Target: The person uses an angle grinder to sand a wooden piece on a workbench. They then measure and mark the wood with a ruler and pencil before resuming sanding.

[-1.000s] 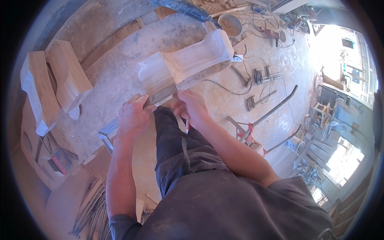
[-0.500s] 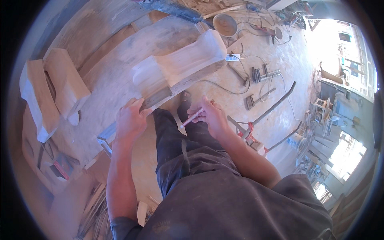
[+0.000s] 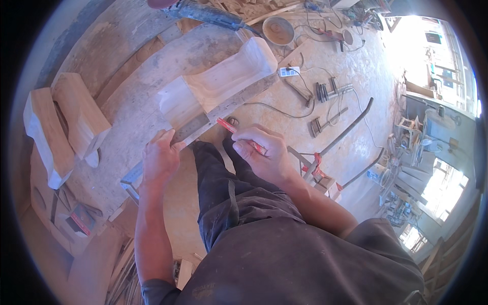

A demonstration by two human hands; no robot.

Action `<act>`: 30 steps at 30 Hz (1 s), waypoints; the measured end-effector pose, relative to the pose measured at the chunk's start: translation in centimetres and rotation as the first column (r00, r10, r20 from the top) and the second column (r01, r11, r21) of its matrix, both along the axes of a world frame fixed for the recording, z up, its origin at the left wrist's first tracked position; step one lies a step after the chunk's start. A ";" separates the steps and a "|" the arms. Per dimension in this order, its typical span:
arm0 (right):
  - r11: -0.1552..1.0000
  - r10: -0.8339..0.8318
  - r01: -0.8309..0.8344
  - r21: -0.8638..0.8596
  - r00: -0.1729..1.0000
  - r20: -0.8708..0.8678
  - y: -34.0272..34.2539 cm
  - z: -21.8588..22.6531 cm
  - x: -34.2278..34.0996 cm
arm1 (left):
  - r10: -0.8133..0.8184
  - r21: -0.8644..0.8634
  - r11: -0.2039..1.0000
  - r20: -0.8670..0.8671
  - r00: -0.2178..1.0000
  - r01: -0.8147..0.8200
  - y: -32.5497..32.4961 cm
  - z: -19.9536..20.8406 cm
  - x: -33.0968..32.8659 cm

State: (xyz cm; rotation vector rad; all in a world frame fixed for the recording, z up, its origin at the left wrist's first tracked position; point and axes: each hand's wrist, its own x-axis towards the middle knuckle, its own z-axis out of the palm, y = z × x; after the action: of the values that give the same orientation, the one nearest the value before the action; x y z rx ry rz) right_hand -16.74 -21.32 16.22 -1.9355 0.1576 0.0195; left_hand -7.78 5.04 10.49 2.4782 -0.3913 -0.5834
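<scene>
My right hand [image 3: 262,152] is closed round a slim red pencil [image 3: 224,125], its far end pointing up and left toward the bench edge. On the bench [image 3: 134,96] lies a pale carved wood piece [image 3: 223,76], curved in the middle and thicker at its ends. A flat grey-brown surface [image 3: 192,130] shows at the near end of this piece. Next to that surface, my left hand [image 3: 161,155] rests on the bench edge, thumb and fingertips apart; the undersides of its fingers are hidden.
Two more shaped wood pieces [image 3: 48,137] [image 3: 81,114] lie side by side at left. A round bowl [image 3: 278,31], a white power strip [image 3: 290,71], cables and metal clamps [image 3: 330,91] are on the floor. A long dark bar [image 3: 348,127] and a red-wrapped frame [image 3: 317,168] stand at right.
My right hand has turned, swinging the pencil from pointing down-left to pointing up-left toward the carved wood. My left hand stays at the bench edge. The whole view has shifted slightly.
</scene>
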 end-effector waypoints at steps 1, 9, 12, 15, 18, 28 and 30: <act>0.998 0.038 -0.038 -0.044 0.999 0.008 0.0 0.3 0.2 | -0.012 0.003 1.000 -0.009 1.000 0.012 0.0 0.1 0.1; 0.996 -0.032 0.043 -0.074 0.990 0.138 1.3 -1.1 0.5 | 0.018 -0.005 1.000 -0.029 0.999 -0.018 -0.3 0.6 0.4; 0.994 -0.036 0.042 -0.104 0.997 0.061 1.1 -0.8 0.3 | 0.008 0.011 1.000 -0.052 0.999 -0.007 -0.4 0.7 0.5; 0.991 -0.014 0.020 -0.131 0.999 0.046 0.8 -0.7 0.1 | 0.005 0.030 1.000 -0.064 0.998 -0.003 -0.3 0.4 0.6; 0.988 -0.001 0.011 -0.156 0.998 0.065 0.7 -1.1 0.0 | 0.016 0.035 0.999 -0.058 0.998 -0.014 -0.3 -0.1 0.4; 0.982 0.048 -0.029 -0.185 0.994 0.102 1.2 -1.5 0.8 | 0.012 0.008 1.000 -0.037 0.999 -0.012 -0.3 -0.1 0.4; 0.985 0.018 0.001 -0.173 0.994 0.112 1.6 -1.5 1.0 | 0.015 0.012 1.000 -0.026 1.000 -0.015 -0.1 -0.4 0.2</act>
State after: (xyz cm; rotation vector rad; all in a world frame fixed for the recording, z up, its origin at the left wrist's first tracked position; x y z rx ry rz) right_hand -15.78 -19.71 14.75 -2.1046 0.0773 -0.1011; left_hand -7.54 4.93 10.11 2.4797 -0.3592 -0.6134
